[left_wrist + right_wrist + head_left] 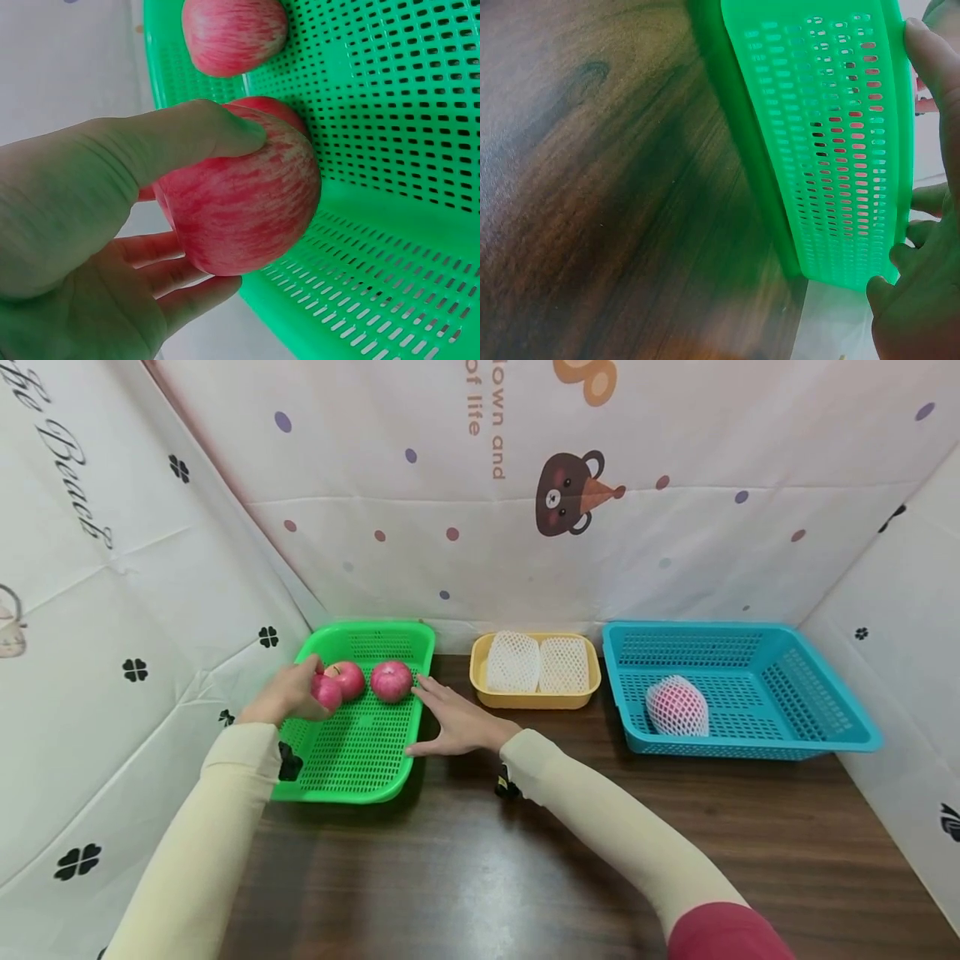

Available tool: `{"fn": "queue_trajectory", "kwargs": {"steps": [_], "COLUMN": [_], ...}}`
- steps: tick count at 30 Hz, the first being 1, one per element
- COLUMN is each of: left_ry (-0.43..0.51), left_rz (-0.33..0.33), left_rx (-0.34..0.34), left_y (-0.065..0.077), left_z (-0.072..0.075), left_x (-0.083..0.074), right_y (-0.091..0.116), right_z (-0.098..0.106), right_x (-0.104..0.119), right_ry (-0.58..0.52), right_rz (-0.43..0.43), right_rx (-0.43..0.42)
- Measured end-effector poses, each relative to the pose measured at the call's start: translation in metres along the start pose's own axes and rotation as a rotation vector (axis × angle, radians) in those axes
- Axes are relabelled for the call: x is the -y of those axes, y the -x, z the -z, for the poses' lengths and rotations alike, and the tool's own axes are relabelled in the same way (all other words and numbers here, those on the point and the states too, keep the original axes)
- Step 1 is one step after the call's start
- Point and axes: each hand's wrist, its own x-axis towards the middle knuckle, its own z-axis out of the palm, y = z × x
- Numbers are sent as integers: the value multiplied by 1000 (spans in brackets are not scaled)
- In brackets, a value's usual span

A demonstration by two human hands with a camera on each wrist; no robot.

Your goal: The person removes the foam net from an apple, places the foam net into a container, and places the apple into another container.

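Note:
My left hand [287,693] reaches over the left side of a green plastic basket [360,768] and grips a red apple [327,692]. In the left wrist view the thumb lies across the upper side of this apple [244,206], with fingers around its far side and underneath. Just beyond it in the basket sits a second apple [348,680], partly hidden, and a third apple [392,682] lies to the right. My right hand [461,720] is spread at the basket's right rim, fingertips close along the edge; the right wrist view shows its fingers [928,56] beside the perforated wall.
A small yellow basket [534,701] holds white foam fruit nets [513,662] at the middle back. To the right, a blue basket [780,746] contains one fruit in a foam net [677,706]. Printed cloth [450,568] walls in the dark wooden table [465,877].

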Motion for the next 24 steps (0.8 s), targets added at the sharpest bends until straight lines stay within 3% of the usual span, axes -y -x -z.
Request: {"fn": "queue_trajectory", "kwargs": {"steps": [4,17,24], "left_ry": [-25,30,-23], "left_rz": [1,82,86], "left_rx": [18,85,112], "left_y": [-5,-17,-21], "left_z": [-2,-16,-22], "left_x": [1,14,15], "right_y": [0,0,1], "right_z": [1,4,5], "right_x": [0,2,3], "right_ry": [-10,-20,-35], "right_rz": [-19,-37,-39], "right_rx": [9,30,37]}}
